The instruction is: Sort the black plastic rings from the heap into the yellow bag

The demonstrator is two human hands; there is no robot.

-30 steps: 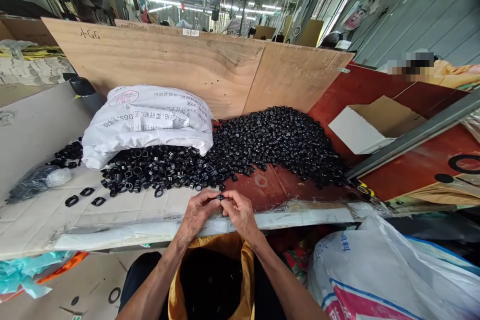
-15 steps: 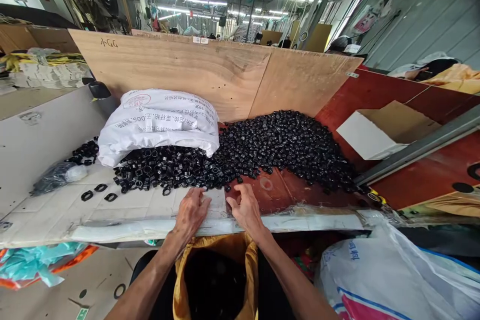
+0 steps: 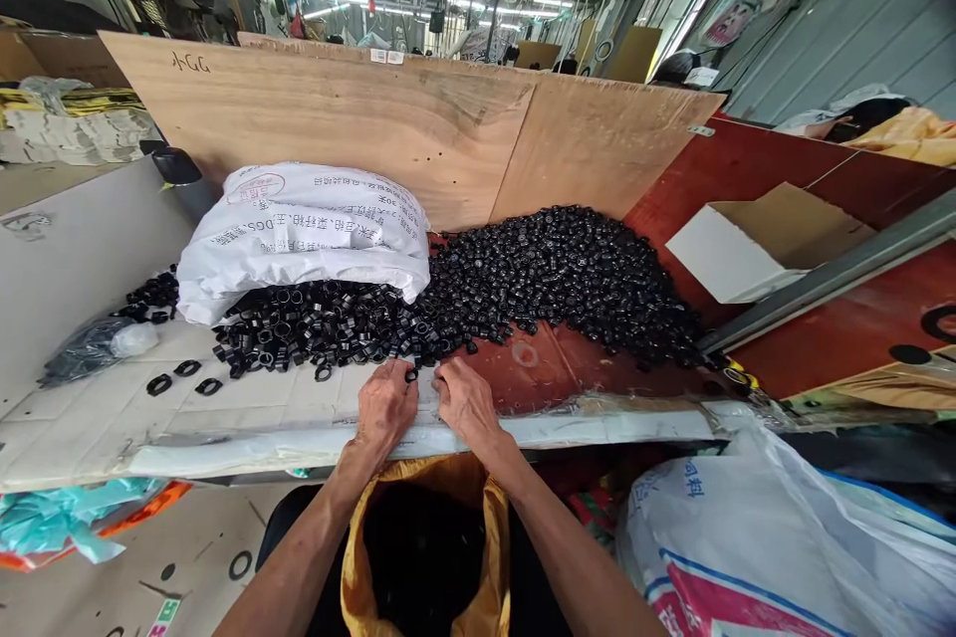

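My left hand (image 3: 386, 406) is closed at the front edge of the pile, its thumb and fingers pinching a small black ring (image 3: 411, 375). Just to its right, my right hand (image 3: 468, 405) has its fingertips pressed together; whatever they hold is too small or hidden to name. Black rings (image 3: 299, 323) lie loosely heaped behind my left hand. To the right they meet a larger heap of small black caps (image 3: 560, 264). Below my wrists, a yellow sack (image 3: 355, 557) hangs open between my legs, dark inside.
A white printed sack (image 3: 314, 229) lies on the rings. Plywood (image 3: 358, 119) walls the back of the bench. At right are an open white carton (image 3: 728, 254) and a slanted metal bar (image 3: 829, 274). Three loose rings (image 3: 186, 368) lie at left. A big white bag (image 3: 717, 508) stands below right.
Both hands have moved slightly forward, and the right has come left toward the other. Their fingers have closed; a black ring now shows in my left fingers. The view has shifted a little.
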